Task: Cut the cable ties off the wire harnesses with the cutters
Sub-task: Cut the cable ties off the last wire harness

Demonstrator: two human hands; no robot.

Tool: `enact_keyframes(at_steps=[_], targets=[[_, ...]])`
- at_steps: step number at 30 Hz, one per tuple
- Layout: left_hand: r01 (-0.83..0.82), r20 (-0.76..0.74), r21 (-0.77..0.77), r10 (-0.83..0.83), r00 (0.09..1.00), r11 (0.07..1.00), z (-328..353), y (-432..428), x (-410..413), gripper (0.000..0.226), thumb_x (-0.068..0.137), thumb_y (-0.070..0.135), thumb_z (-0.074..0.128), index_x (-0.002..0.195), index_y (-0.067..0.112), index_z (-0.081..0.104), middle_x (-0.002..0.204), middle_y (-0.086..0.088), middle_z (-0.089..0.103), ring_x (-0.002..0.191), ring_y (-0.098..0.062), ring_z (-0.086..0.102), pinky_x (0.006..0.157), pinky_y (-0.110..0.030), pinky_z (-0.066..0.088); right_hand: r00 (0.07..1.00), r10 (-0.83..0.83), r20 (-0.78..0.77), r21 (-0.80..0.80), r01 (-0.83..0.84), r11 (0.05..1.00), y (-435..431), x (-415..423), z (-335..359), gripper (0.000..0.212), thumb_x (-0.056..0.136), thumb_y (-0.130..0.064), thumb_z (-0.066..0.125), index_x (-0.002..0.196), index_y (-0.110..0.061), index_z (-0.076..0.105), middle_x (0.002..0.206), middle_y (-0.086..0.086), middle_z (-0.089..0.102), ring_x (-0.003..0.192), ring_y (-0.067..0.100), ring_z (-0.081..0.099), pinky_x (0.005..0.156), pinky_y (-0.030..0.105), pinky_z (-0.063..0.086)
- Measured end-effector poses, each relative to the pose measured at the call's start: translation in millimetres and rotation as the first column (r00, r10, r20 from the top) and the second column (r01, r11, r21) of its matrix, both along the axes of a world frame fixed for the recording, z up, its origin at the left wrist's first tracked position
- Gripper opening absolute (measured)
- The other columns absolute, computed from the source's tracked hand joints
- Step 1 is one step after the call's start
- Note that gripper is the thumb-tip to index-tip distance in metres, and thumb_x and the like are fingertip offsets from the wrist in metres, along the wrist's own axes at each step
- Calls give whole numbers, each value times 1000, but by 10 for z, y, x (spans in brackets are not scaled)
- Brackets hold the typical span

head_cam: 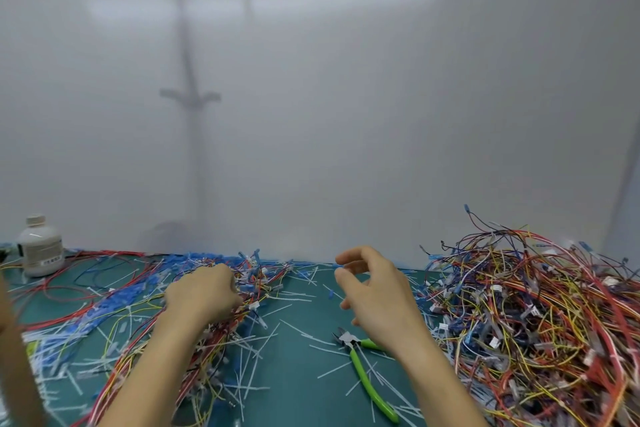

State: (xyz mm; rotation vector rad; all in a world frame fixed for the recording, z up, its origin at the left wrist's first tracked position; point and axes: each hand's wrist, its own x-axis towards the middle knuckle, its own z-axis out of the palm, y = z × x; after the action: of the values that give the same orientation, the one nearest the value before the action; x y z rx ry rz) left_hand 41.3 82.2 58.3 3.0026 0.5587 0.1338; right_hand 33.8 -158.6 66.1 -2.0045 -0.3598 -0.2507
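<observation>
Empty, half-open right grip (pixel 375 291) just over cutters (pixel 365 374); left grip (pixel 204 291) tight around harness wires (pixel 254 282).

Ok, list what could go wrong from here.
1. The cutters lie among loose tie offcuts close to the right hand; a hasty grab could catch the blades.
2. The left hand has its fingers buried in the tangled harnesses; pulling one may drag others, and a cut there could nick a wire.
</observation>
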Motion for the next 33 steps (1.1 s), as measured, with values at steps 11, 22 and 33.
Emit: enact_keyframes(at_steps=[11, 22, 33], targets=[[148, -123, 202, -125, 985, 968, -159, -222, -19, 15, 85, 24, 63, 101, 26, 63, 108, 5, 67, 102, -20, 62, 88, -36, 46, 992, 94, -89, -139, -106, 985, 108, -9, -147, 7, 91, -30, 56, 94, -31, 62, 92, -13, 65, 80, 13, 68, 75, 32, 53], [494, 521, -677, -119, 845, 546, 368, -398, -86, 13, 97, 6, 57, 96, 1, 69, 81, -3, 76, 66, -13, 70, 73, -36, 61, 838, 312, -448, 229, -230, 946, 518, -54, -446, 10, 100, -26, 50, 95, -25, 59, 100, -2, 69, 81, 10, 67, 59, 26, 58], [98, 67, 156, -109, 992, 983, 275, -79, -74, 24, 92, 27, 47, 74, 14, 56, 86, -7, 66, 86, -26, 67, 74, -35, 52, 650, 292, -702, 408, 31, 912, 631, 11, -833, 12, 99, -9, 47, 107, -3, 54, 74, 10, 65, 56, 17, 63, 41, 22, 43]])
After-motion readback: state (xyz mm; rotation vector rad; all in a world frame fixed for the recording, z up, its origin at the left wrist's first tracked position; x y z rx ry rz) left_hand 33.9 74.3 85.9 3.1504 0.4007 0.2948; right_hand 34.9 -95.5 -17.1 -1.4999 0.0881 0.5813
